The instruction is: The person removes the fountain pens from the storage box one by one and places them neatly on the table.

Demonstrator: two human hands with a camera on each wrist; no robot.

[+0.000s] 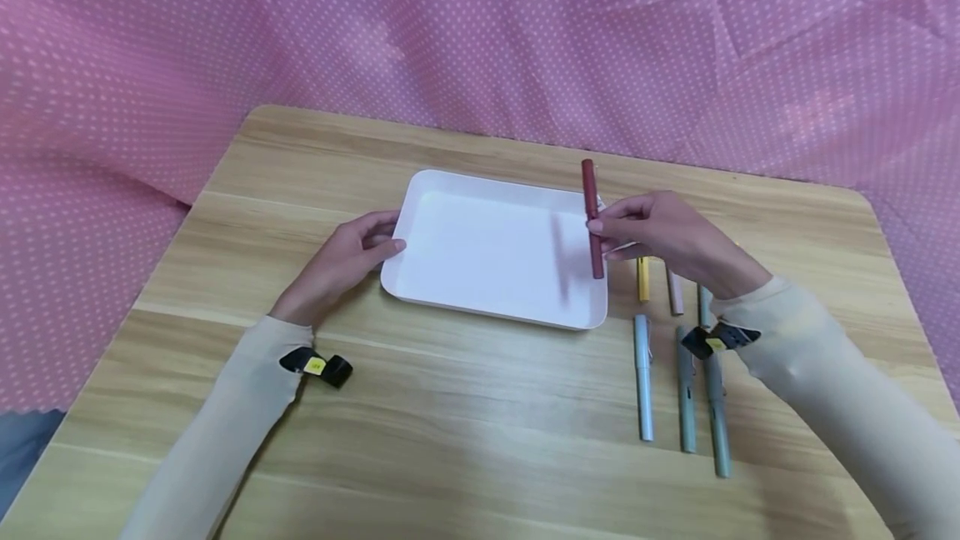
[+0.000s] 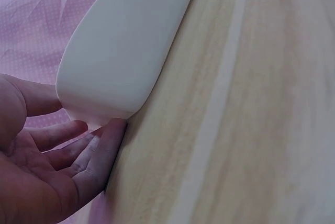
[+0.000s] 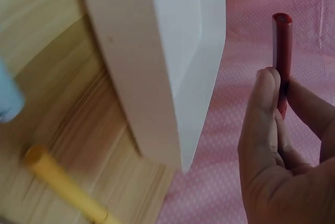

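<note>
A shallow white tray (image 1: 487,252) lies on the table, its inside bare apart from a shadow. My left hand (image 1: 352,252) holds its left end, thumb over the rim and the other fingers (image 2: 99,156) against the outer wall. Above the tray's right end, my right hand (image 1: 667,236) pinches a dark red pen (image 1: 589,186) between thumb and fingertips. In the right wrist view the red pen (image 3: 282,41) stands nearly upright, apart from the tray wall (image 3: 141,77). Below the right hand lie a yellow pen (image 1: 643,280) and a mauve pen (image 1: 676,294), both partly hidden.
Nearer me on the wooden table (image 1: 450,432) lie a light blue pen (image 1: 643,382), a grey-green pen (image 1: 686,398) and a darker green pen (image 1: 717,423). Another greenish pen (image 1: 704,307) is partly covered by the right wrist. A pink dotted cloth (image 1: 480,40) hangs behind the table.
</note>
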